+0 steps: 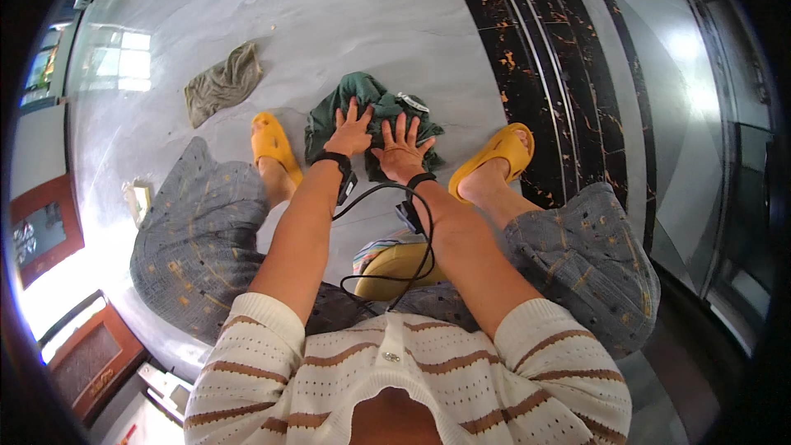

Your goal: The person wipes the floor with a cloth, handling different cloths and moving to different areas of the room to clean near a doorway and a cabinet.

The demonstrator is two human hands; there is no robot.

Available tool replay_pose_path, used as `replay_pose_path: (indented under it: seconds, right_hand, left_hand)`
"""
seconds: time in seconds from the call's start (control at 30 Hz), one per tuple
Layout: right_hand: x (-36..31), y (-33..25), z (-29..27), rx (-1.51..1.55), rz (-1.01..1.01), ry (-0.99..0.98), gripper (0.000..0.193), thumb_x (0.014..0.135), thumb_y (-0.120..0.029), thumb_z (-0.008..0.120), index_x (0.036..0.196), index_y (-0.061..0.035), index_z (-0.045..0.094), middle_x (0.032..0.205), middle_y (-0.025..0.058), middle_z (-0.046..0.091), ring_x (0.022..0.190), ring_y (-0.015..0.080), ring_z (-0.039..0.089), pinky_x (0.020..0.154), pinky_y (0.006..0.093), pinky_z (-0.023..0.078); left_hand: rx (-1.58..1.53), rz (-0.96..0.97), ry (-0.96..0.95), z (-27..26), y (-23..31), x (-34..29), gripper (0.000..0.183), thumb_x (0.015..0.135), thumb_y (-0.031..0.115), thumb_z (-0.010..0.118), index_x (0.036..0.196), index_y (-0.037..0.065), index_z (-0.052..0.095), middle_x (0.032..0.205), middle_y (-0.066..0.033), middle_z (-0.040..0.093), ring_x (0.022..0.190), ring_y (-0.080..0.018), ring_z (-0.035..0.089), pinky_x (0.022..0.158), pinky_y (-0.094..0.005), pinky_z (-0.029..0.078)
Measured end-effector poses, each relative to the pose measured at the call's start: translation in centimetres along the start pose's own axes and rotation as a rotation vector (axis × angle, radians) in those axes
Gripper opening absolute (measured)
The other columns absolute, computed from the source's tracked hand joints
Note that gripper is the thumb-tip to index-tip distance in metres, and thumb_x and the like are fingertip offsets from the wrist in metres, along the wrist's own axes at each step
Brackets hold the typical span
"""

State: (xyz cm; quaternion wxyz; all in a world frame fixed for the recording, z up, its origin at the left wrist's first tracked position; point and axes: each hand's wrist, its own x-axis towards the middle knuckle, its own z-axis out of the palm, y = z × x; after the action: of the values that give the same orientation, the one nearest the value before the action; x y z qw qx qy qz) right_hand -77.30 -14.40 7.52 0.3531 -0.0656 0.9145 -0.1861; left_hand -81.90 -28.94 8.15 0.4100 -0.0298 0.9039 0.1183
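Note:
A crumpled dark green cloth (359, 89) lies on the grey floor between my feet, with a small whitish patch at its upper right. My left hand (352, 133) presses on the cloth's middle, fingers stretched out and spread. Beside it my right hand (402, 148) rests on the right part of the cloth, its fingers also spread and flat. Neither hand grips the fabric. Each wrist wears a black band with a small device, and a black cable (429, 231) loops below my right wrist.
A greyish-brown cloth (224, 84) lies on the floor ahead to the left. Yellow slippers (274, 148) are on my feet, either side of the green cloth. Black patterned strips (527, 58) cross the floor at right. Between my legs is a rounded yellowish object (387, 274). Wooden furniture (45, 231) stands far left.

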Motion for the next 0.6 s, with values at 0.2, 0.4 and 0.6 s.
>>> replay_pose_path:
  seconds: [0.2, 0.4, 0.6]
  right_hand:
    - [-1.9, 0.4, -0.2, -0.112, -0.011, 0.079, 0.07, 0.096, -0.051, 0.049, 0.154, -0.0238, 0.023, 0.164, 0.0095, -0.001, 0.149, 0.0374, -0.003, 0.106, 0.0753, 0.011]
    - [-7.3, 7.0, 0.6, -0.062, 0.183, 0.029, 0.069, 0.097, -0.052, 0.046, 0.155, -0.0241, 0.02, 0.164, 0.0106, -0.005, 0.149, 0.0383, -0.005, 0.11, 0.0708, 0.012]
    - [-12.2, 9.0, 1.1, 0.125, 0.548, 0.108, 0.059, 0.102, -0.049, 0.036, 0.155, -0.0276, 0.02, 0.162, 0.0154, -0.007, 0.149, 0.0396, -0.004, 0.11, 0.0699, 0.014]
  left_hand:
    - [-0.068, 0.04, 0.069, 2.0, -0.5, -0.4, 0.07, 0.091, 0.029, 0.056, 0.154, 0.028, 0.024, 0.163, -0.0117, -0.004, 0.144, -0.0529, 0.002, 0.117, -0.0544, 0.023]
    - [-0.018, 0.131, -0.097, 5.3, 7.6, -3.7, 0.074, 0.088, 0.017, 0.054, 0.154, 0.028, 0.023, 0.163, -0.013, -0.003, 0.146, -0.0508, -0.001, 0.115, -0.0567, 0.026]
    - [-0.05, 0.177, -0.237, 8.7, 11.0, -5.6, 0.072, 0.09, 0.012, 0.047, 0.154, 0.033, 0.021, 0.164, -0.0084, -0.005, 0.147, -0.0474, 0.001, 0.111, -0.0637, 0.027]
